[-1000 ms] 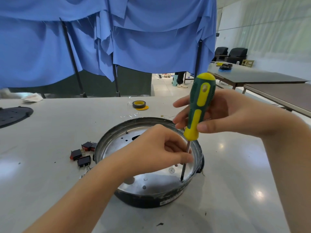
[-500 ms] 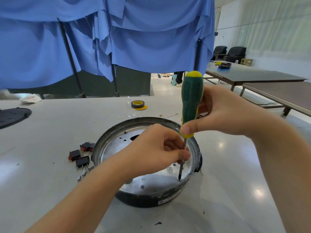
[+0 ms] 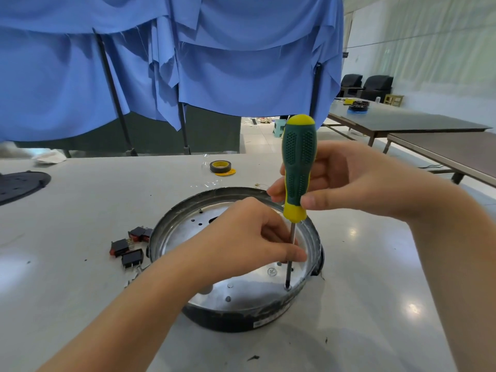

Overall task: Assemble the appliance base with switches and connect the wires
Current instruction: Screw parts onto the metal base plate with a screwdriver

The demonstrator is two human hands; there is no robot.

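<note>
The round appliance base (image 3: pixel 171 226), black outside with a shiny metal plate inside, sits on the white table in front of me. My right hand (image 3: pixel 357 181) grips the green and yellow handle of a screwdriver (image 3: pixel 298 167), held upright. Its tip rests on a screw (image 3: pixel 288 287) at the plate's near right edge. My left hand (image 3: pixel 241 242) reaches into the base and pinches the screwdriver's metal shaft low down. Three black and red rocker switches (image 3: pixel 128 247) lie on the table just left of the base.
A roll of black and yellow tape (image 3: pixel 220 167) lies behind the base. A black perforated disc (image 3: pixel 18 183) sits at the far left edge. Blue cloth hangs on stands behind the table. Dark tables (image 3: pixel 429 130) stand to the right.
The screwdriver handle has turned in my right hand, so its green face shows instead of the yellow strip, and it stands more upright. The tip stays on the same screw.
</note>
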